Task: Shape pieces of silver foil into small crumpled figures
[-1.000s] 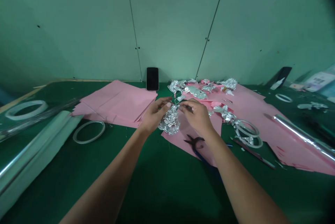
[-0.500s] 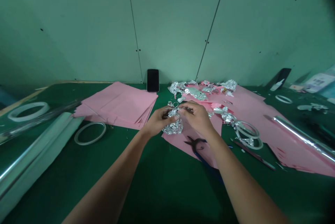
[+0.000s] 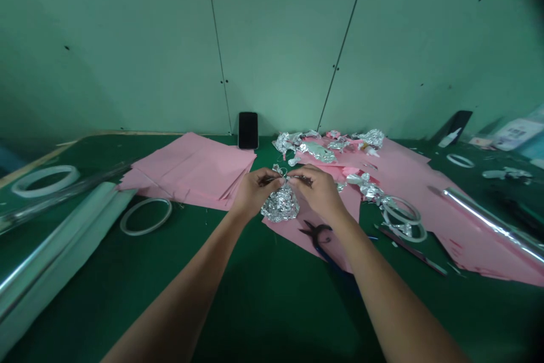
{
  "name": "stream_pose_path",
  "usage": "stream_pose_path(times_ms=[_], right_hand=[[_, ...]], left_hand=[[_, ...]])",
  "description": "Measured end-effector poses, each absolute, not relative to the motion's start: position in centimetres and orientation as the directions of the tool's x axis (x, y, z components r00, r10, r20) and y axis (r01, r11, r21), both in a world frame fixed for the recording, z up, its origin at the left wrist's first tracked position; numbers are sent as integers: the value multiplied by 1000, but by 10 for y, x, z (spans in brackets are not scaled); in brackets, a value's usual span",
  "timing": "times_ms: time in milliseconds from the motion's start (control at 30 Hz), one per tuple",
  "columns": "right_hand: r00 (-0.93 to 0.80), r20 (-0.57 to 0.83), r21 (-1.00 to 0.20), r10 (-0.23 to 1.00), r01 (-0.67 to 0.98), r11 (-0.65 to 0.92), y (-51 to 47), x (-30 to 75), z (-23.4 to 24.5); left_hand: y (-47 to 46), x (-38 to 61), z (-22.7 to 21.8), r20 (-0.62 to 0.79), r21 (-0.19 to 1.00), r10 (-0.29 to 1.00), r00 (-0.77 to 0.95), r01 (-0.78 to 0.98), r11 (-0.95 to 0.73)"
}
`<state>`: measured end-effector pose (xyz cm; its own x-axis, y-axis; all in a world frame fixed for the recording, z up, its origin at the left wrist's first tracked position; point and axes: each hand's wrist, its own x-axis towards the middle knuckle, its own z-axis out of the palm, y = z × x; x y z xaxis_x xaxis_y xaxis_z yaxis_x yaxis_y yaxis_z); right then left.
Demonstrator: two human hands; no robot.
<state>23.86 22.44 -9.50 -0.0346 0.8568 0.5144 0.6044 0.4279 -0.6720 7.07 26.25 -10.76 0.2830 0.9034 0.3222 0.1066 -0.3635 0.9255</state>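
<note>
A crumpled silver foil piece [image 3: 280, 204] hangs below my fingertips in the middle of the view, partly over a pink paper sheet. A thin wire loop [image 3: 283, 171] rises from its top. My left hand [image 3: 255, 188] pinches the piece's gathered top from the left. From the right, my right hand [image 3: 317, 184] pinches the same spot, its thumb and forefinger almost meeting the left ones. The exact bit between the fingertips is too small to make out. Pliers [image 3: 317, 233] with dark jaws and blue handles lie by my right forearm, which partly hides them.
Pink paper [image 3: 191, 167] is stacked at left, beside a tape roll [image 3: 147, 217] and a long foil roll [image 3: 55, 250]. Foil scraps [image 3: 318, 152] lie at the back near a leaning phone [image 3: 248, 130]. Tweezers [image 3: 412, 250] and another foil roll [image 3: 493, 221] are at right.
My left thumb has moved up off the foil's front to its top, so more of the foil shows. Both hands' fingertips have come closer together.
</note>
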Motion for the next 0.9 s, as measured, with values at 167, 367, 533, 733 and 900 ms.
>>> stream_pose_path(times_ms=[167,367,533,733,900], right_hand=[[-27,533,-669,846,599,440,225,239,-96],[-60,521,-684,851,568,459,226,239,-97],[-50,531,-673,846,581,458,226,236,-99],[-60,542,-661,838,585,470,225,235,-99],[-85,547,-642,832,596,483,223,233,-99]], left_hand=[[264,67,-105,328,911,890,316,144,-387],[272,55,-105,329,847,835,441,252,-468],[270,55,-102,336,816,822,459,294,-498],[267,55,-95,316,839,828,463,271,-472],[266,54,-94,275,825,825,493,320,-466]])
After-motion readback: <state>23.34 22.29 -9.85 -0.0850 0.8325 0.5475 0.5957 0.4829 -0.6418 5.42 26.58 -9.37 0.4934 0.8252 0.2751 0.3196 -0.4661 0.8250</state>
